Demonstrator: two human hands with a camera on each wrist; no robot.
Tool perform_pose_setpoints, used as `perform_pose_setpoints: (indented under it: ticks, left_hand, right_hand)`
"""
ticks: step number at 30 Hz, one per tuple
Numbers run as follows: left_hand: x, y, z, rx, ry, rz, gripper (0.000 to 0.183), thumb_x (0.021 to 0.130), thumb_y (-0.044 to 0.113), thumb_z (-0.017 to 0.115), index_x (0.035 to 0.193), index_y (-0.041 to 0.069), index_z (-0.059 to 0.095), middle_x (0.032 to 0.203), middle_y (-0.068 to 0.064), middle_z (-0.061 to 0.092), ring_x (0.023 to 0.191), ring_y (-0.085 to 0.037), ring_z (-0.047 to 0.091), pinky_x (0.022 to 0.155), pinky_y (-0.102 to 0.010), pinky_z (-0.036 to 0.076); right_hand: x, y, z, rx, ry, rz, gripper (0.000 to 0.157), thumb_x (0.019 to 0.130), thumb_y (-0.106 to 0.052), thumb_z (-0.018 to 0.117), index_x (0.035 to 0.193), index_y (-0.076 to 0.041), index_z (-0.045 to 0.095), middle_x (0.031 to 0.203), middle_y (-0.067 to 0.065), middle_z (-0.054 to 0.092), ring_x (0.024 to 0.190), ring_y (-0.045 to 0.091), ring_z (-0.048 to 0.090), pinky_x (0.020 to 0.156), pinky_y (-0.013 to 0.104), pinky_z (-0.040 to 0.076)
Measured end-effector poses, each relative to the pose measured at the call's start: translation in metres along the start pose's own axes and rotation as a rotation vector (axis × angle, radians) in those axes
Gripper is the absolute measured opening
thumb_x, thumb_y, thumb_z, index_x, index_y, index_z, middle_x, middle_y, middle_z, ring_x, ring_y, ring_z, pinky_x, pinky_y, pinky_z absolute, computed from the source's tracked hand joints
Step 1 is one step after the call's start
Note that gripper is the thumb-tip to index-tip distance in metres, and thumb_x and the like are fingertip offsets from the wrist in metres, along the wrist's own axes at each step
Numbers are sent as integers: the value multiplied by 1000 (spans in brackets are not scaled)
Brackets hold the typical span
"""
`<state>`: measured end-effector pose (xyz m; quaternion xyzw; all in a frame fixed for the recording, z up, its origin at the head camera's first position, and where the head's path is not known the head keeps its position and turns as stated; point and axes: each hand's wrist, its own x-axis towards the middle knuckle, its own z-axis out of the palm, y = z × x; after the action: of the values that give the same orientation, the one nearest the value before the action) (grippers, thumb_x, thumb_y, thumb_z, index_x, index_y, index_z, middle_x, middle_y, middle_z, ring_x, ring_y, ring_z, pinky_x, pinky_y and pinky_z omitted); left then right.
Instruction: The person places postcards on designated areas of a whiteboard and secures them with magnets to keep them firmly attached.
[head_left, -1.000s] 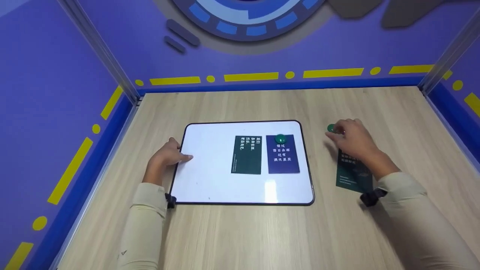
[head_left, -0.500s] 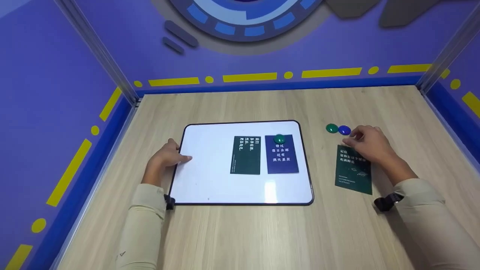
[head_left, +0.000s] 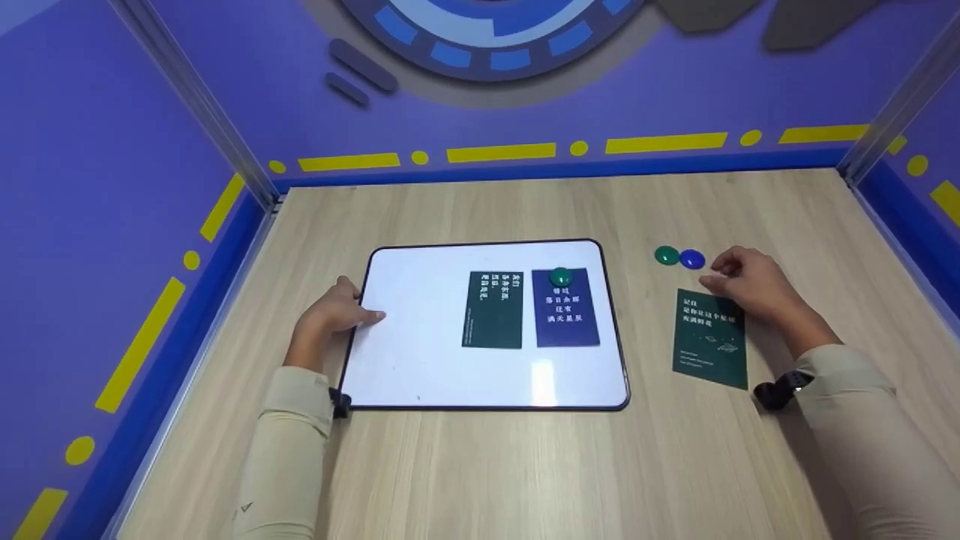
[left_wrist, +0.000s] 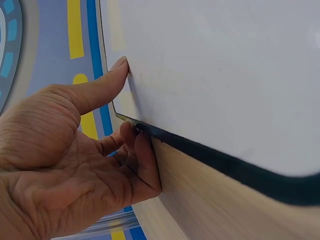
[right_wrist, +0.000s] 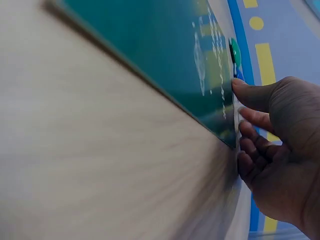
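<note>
My left hand (head_left: 337,311) grips the left edge of a black-framed whiteboard (head_left: 420,345), thumb on its face and fingers curled at the rim; the left wrist view shows this up close. On the board lie a dark green card (head_left: 491,322) with sideways text and a purple card (head_left: 566,330) topped by a green round magnet (head_left: 561,277). To the right, my right hand (head_left: 757,289) hovers over the upper right corner of another green card (head_left: 709,349). In the right wrist view its thumb tip (right_wrist: 237,84) is right at the card's far edge, the other fingers loosely bent.
Just beyond the loose card, a green magnet (head_left: 667,256) and a blue magnet (head_left: 691,259) sit side by side on the wooden table (head_left: 510,472). Purple-blue walls (head_left: 480,120) with yellow markings enclose the table at the back and sides.
My right hand has drawn back to the right from the two loose magnets to the card's upper corner, uncovering the blue magnet and the card's text. The left hand has stayed in place.
</note>
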<state>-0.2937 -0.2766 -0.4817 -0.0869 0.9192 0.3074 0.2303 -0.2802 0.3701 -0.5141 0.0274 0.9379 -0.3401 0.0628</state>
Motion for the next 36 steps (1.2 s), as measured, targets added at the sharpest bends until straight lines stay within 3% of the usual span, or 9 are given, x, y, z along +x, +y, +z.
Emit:
perform_pose_setpoints:
  ticks: [7,13,18,28,32,36]
  left_hand:
    - [1,-1,0,-2,10,21,85,99,31,75,156,-10,28,157,-35,43,145,-44,46,126,-57,35]
    - [0,0,-1,8,2,27,87,99,30,75,157,-12,26,158,-36,42,149,-45,44,127,-57,35]
    - [1,2,1,2,17,4,88,98,32,76,157,-10,26,157,-35,44,144,-44,48,126,-58,36]
    - [1,-1,5,-22,36,-8,90,100,31,76,159,-11,23,160,-37,41,148,-47,45,127,-59,35]
    - [2,-1,6,-33,34,-8,93,99,31,76,161,-12,21,161,-37,40,150,-48,44,127,-59,34]
    - [3,-1,5,-32,34,-4,97,99,33,76,162,-12,18,164,-37,37,153,-49,40,128,-59,32]
  right_hand:
    - [15,-3,-8,62,-79,47,65,104,-32,69,155,-1,43,145,29,46,127,45,46,106,57,44]
    - [24,-6,-8,72,-114,62,66,104,-33,69,159,-8,42,155,34,42,134,51,43,113,69,41]
    - [26,-7,-10,94,-146,76,65,104,-36,70,158,-10,44,159,35,39,136,52,41,116,72,38]
    - [31,-6,-6,101,-142,67,64,103,-38,71,154,-6,48,155,31,43,134,49,42,115,68,41]
    - [30,-3,-6,103,-146,64,63,104,-39,70,153,-5,49,149,27,47,130,44,43,109,57,43]
    - [28,-1,-9,134,-154,83,69,104,-45,69,154,-4,47,144,22,48,127,37,43,100,40,44]
